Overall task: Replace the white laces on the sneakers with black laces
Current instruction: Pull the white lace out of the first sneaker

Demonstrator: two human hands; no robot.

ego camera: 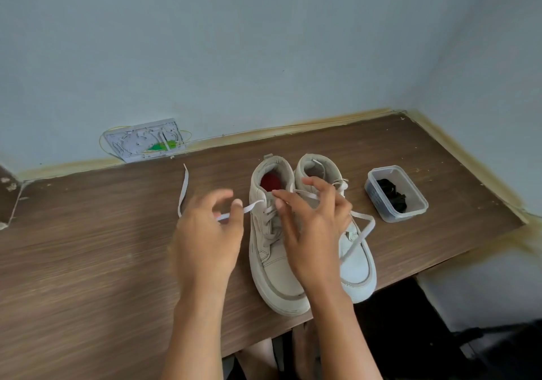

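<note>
The left hand (205,233) has its grip pinched on a white lace (183,191) pulled leftward from the left sneaker (272,265). The right hand (311,227) hovers above, fingers spread, grip apart. Black laces (391,193) lie in a tub (378,203) on the table (88,262).

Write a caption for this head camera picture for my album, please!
Two hands pull white laces out of a beige sneaker while black laces wait in a tub.
</note>
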